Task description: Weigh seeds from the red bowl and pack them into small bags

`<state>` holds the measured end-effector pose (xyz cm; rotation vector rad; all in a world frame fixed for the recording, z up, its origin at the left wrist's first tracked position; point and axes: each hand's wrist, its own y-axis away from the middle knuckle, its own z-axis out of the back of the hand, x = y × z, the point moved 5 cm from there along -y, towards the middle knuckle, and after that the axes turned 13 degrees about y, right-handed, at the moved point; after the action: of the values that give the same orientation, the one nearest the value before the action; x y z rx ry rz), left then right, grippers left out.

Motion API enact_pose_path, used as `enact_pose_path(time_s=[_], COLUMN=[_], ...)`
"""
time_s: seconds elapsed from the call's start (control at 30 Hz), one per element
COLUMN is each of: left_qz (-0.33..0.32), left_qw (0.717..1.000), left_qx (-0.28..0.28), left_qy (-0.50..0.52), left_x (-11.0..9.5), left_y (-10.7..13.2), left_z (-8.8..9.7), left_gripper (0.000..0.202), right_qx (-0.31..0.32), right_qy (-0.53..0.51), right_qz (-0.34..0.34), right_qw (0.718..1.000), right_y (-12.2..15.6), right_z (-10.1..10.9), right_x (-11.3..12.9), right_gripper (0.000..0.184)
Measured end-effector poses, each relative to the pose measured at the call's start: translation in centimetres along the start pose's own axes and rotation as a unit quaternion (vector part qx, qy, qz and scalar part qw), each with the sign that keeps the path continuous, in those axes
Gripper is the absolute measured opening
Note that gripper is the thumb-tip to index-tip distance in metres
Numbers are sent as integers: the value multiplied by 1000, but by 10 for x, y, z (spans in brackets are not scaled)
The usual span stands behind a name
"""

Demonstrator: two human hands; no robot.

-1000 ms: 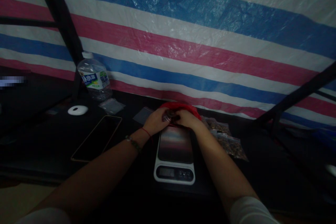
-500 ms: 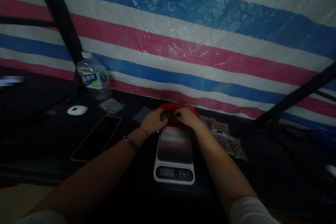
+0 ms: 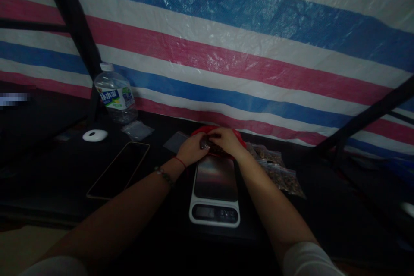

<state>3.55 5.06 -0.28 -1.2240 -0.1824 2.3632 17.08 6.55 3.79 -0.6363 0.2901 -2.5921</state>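
My left hand (image 3: pixel 191 148) is closed round a small clear plastic bag (image 3: pixel 204 142) with dark bits showing through it, held over a red bag (image 3: pixel 238 136). Fingers of my right hand (image 3: pixel 227 140) are pinched together at the mouth of the small bag; what they hold is too small and dim to make out. Brown loose pieces (image 3: pixel 217 150) lie in the red bag between my hands. Directly in front of it stands a white kitchen scale (image 3: pixel 216 181) with nothing on its plate; its display cannot be read.
Filled zip bags (image 3: pixel 284 177) of brown pieces lie right of the scale. On the left are a phone (image 3: pixel 119 170), a white oval device (image 3: pixel 95 135), empty zip bags (image 3: pixel 138 130) and a plastic bottle (image 3: pixel 115 95). A striped tarp (image 3: pixel 226 51) hangs behind the black table (image 3: pixel 161 233).
My right hand has moved up and left, out of the brown pieces in the red bag to the small bag in my left hand. My left hand has shifted slightly right.
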Motion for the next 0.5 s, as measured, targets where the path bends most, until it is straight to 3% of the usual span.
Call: enact_pose_path(time_s=[0.33, 0.5], left_qz=[-23, -29], left_qw=[998, 998], left_qx=[-10, -6], left_qy=[56, 63], left_x=[5, 7], left_y=[-1, -1], left_z=[-3, -3], left_gripper=[56, 48], right_qx=[7, -7], right_qy=[-17, -1], right_qz=[0, 8], right_qw=[1000, 1000], right_y=[1, 1], right_z=[3, 6], right_x=[9, 7], right_gripper=[32, 28])
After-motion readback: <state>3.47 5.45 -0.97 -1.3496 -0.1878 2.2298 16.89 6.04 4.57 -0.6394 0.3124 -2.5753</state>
